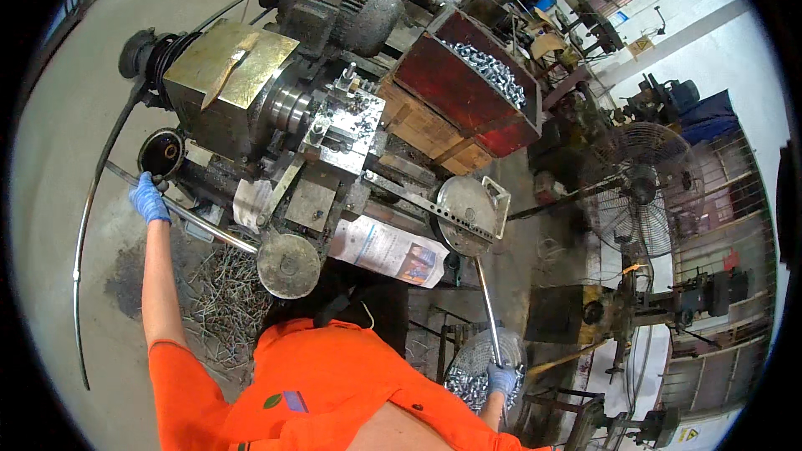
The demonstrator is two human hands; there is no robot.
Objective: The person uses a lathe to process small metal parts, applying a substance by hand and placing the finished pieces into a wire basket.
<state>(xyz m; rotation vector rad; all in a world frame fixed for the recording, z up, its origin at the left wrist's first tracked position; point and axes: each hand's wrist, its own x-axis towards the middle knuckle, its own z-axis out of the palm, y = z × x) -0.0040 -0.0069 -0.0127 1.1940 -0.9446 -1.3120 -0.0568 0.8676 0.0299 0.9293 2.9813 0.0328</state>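
Note:
My left hand (pixel 149 198), in a blue glove, is closed around a long steel lever (pixel 219 232) that runs to a round metal disc (pixel 288 266) at the front of a lathe-like machine (pixel 219 121). Lower right, my gloved right hand (pixel 501 379) grips the end of another steel lever (pixel 488 301). That lever reaches up to a larger round plate (pixel 464 205) on the machine. Between the levers, the spindle (pixel 290 108) faces a wet, shiny tool slide (pixel 344 131). What the spindle holds, if anything, is too small to tell.
A red bin (pixel 451 88) of small metal parts stands behind the machine. Below my right hand is a round basket (pixel 486 342) with similar parts. Metal shavings (pixel 224 313) cover the floor at left. A large fan (pixel 642 184) and other machines stand at right.

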